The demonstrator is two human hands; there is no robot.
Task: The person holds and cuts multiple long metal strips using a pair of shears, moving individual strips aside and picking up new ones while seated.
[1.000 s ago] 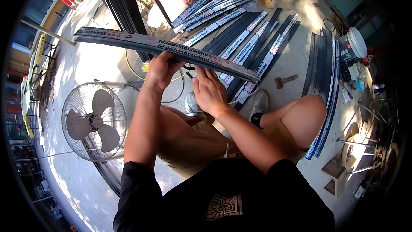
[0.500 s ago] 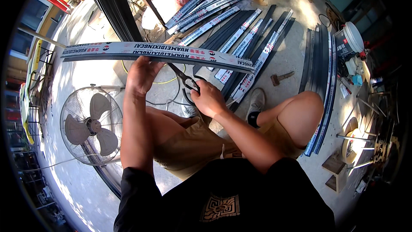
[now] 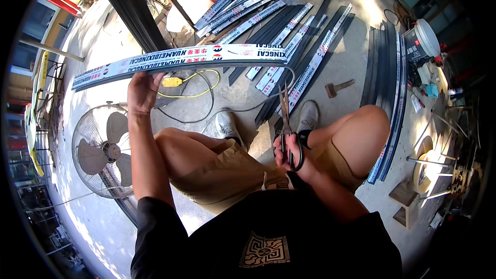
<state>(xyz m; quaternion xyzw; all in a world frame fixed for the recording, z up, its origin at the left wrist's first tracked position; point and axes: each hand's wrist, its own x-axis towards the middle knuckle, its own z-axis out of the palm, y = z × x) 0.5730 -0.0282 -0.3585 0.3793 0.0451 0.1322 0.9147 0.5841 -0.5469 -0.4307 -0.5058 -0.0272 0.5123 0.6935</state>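
Observation:
My left hand [image 3: 143,92] grips a long dark profile strip [image 3: 170,61] from below, near its left half. White printed protective film covers the strip's upper face, and the strip spans the view almost level above my knees. In my right hand [image 3: 289,152] is a pair of scissors [image 3: 285,116] with dark handles, held low by my right knee. Its blades point away from me, slightly parted and apart from the strip. At the strip's right end a thin pale strand [image 3: 293,75] curls down.
Several film-covered strips [image 3: 310,67] lie on the concrete floor ahead, with more [image 3: 385,93] at the right. A hammer [image 3: 339,89] lies between them. A standing fan [image 3: 106,150] is at the left, near a yellow cable [image 3: 194,94]. Dark strips [image 3: 129,5] lean at the far left. A white bucket [image 3: 424,41] stands far right.
The scissors have come away from the strip, moving down and right toward my right knee in my right hand. My left hand has shifted left, and the strip's left end has tilted lower.

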